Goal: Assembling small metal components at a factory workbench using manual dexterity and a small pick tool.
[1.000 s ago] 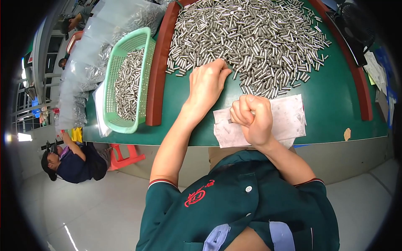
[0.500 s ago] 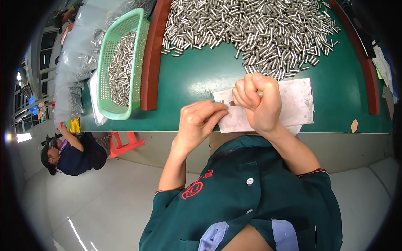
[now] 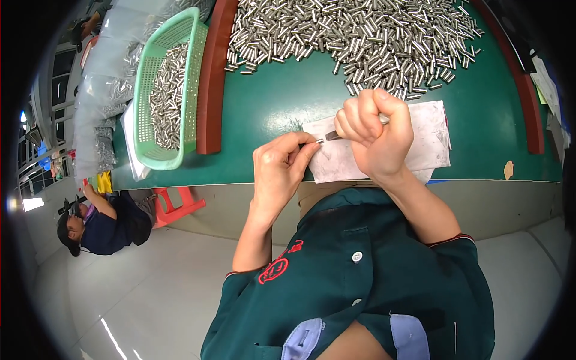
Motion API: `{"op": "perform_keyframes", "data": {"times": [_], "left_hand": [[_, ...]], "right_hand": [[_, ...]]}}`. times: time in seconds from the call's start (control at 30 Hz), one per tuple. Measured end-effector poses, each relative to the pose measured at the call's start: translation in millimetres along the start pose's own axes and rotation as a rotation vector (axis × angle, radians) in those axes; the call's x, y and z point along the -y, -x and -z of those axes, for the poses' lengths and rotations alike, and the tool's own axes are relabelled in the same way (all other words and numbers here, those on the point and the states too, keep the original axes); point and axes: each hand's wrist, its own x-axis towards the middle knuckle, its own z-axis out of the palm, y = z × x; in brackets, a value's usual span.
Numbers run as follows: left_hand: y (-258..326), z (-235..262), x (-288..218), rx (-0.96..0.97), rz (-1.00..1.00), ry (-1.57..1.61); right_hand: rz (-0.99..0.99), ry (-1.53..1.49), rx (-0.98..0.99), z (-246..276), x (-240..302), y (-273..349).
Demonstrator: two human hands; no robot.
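Change: a second ago the left hand [image 3: 281,171] was stretched out to the heap of small metal cylinders [image 3: 354,42] on the green table [image 3: 282,108]; half a second ago it was drawn back toward the body; now it is brought up against the right hand [image 3: 377,135] over the white sheet [image 3: 420,141]
Meaning: judged from this, one piece has been fetched from the heap and carried to the tool; the working of that piece appears to be in hand, not yet finished
Small metal piece [image 3: 320,141]: pinched at the left fingertips, just above the left edge of the white sheet, touching or nearly touching the tool tip; which of the two cannot be told
Slim dark tool [image 3: 333,135]: gripped in the right fist; only its tip is seen, pointed left toward the piece
Left hand pose: curled, thumb and forefinger closed on the piece; wrist bent, forearm risen from the lower edge
Right hand pose: closed tight as a fist around the tool, knuckles turned up, forearm angled in from the lower right
Green plastic basket [image 3: 150,120]: set left of the table's red-brown rail [image 3: 210,90], part filled with the same cylinders
Elsewhere: another person [image 3: 99,219] is seen at lower left, well apart; clear plastic bags [image 3: 105,78] lie beyond the basket
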Motion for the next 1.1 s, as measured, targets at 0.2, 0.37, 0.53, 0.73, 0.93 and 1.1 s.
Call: {"op": "perform_keyframes", "data": {"times": [0.2, 0.37, 0.53, 0.73, 0.93, 1.1], "left_hand": [[0, 0, -1, -0.003, -0.01, 0.01], [0, 0, -1, 0.005, -0.004, 0.015], [0, 0, -1, -0.006, -0.033, 0.001], [2, -2, 2, -0.037, -0.072, 0.011], [2, -1, -3, -0.043, -0.099, -0.037], [5, -2, -7, -0.082, -0.106, -0.037]], "right_hand": [[-0.011, -0.008, 0.034, -1, -2, 0], [-0.041, 0.003, 0.028, -2, -3, 0], [-0.047, 0.054, 0.049, -3, -3, 0], [0.013, 0.208, 0.114, -9, -7, 4], [0.088, 0.394, 0.146, -14, -9, 5], [0.089, 0.316, 0.11, -13, -10, 6]]}}
